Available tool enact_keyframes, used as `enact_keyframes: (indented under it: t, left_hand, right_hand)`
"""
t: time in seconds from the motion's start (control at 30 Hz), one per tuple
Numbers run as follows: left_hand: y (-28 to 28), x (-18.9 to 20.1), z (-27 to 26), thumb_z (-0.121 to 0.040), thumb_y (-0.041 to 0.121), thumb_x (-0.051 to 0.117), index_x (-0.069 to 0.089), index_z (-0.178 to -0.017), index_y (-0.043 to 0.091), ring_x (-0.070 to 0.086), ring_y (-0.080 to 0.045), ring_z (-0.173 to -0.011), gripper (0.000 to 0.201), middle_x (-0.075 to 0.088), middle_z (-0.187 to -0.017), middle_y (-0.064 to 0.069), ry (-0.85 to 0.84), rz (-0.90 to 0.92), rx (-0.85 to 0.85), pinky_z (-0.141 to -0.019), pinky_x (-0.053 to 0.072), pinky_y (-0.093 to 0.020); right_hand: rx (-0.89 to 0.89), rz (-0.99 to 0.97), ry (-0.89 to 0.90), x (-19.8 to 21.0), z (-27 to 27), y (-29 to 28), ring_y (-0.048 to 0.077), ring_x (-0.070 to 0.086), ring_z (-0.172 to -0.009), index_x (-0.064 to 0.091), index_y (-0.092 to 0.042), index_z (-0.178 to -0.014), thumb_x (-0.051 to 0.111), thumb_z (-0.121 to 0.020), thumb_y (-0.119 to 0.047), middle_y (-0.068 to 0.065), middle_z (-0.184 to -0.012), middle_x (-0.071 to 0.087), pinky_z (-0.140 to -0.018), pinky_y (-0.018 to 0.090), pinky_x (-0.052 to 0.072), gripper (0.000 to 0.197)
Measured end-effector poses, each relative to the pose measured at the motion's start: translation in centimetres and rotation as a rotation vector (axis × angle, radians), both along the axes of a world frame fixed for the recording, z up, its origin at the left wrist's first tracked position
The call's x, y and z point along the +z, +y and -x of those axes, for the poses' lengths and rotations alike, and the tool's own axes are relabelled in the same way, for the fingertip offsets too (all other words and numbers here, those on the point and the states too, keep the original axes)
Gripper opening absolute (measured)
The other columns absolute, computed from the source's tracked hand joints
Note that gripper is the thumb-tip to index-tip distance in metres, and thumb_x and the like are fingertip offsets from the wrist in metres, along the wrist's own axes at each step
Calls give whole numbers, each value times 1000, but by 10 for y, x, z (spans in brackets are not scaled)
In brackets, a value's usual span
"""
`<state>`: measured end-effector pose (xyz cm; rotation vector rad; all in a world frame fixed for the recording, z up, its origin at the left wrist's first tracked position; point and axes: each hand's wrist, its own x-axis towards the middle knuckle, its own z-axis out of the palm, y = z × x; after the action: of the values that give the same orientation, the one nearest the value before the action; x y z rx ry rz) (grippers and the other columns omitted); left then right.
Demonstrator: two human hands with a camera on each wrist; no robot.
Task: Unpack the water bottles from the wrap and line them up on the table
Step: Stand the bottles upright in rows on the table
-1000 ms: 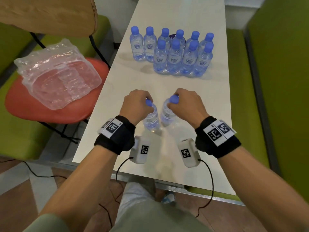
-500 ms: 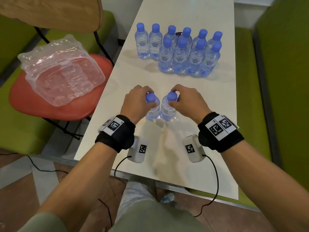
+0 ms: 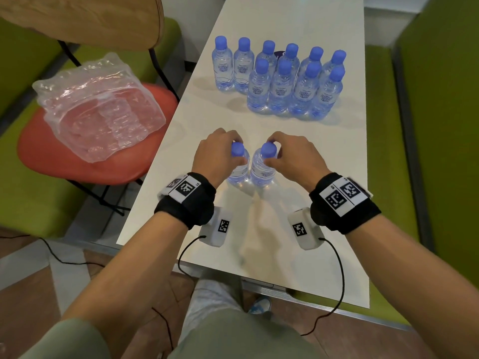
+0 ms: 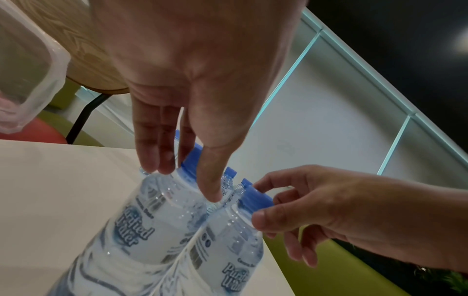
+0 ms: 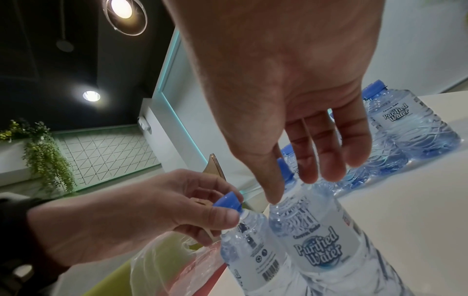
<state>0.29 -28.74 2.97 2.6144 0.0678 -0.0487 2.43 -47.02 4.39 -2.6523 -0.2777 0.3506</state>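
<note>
Two clear water bottles with blue caps stand side by side on the white table. My left hand pinches the left bottle at its neck under the cap. My right hand pinches the right bottle the same way. The left wrist view shows my left fingers on the left bottle's shoulder. In the right wrist view my right hand sits over the right bottle. Whether the bases touch the table I cannot tell. The empty plastic wrap lies on a red chair.
Several more bottles stand in two close rows farther along the table. The red chair seat and a wooden chair back are on the left. Green benches flank the table. Bare tabletop lies between my hands and the rows.
Both hands have moved their bottles a little away from the near edge, toward the rows. The two bottles now stand straighter and closer together.
</note>
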Motion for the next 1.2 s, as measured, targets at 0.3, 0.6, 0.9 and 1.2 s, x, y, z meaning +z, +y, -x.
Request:
enact_keyframes:
  t: [0.3, 0.6, 0.9, 1.2]
  left_hand:
    - [-2, 0, -6, -67, 57, 77, 60, -92, 11, 56, -26, -79, 55, 63, -89, -5, 16, -33, 127, -66, 29, -29]
    - [10, -1, -4, -71, 34, 78, 65, -97, 15, 59, -26, -89, 35, 65, -97, -3, -10, -8, 38, -71, 29, -28]
    - [12, -1, -6, -72, 34, 78, 68, -100, 18, 55, -19, -81, 33, 65, -99, -1, -17, 13, 16, -70, 29, -25]
    - [14, -1, -4, -75, 33, 77, 72, -102, 21, 60, -21, -80, 30, 60, -92, 3, -27, 11, 26, -69, 31, -25]
  right_hand:
    - [9, -1, -4, 0, 1, 1, 30, 63, -93, 60, -22, -121, 63, -89, -25, 6, -102, 70, -73, 29, 44, 33]
    - [16, -8, -43, -6, -2, 2, 28, 61, -97, 62, -19, -123, 64, -89, -24, 7, -107, 67, -76, 28, 41, 34]
    - [7, -19, -50, -12, -3, 1, 28, 61, -95, 60, -22, -119, 67, -87, -32, 5, -104, 65, -75, 31, 44, 35]
    - [-2, -46, -66, -13, 4, 3, 27, 60, -90, 60, -21, -112, 67, -85, -36, 3, -100, 64, -73, 34, 46, 31]
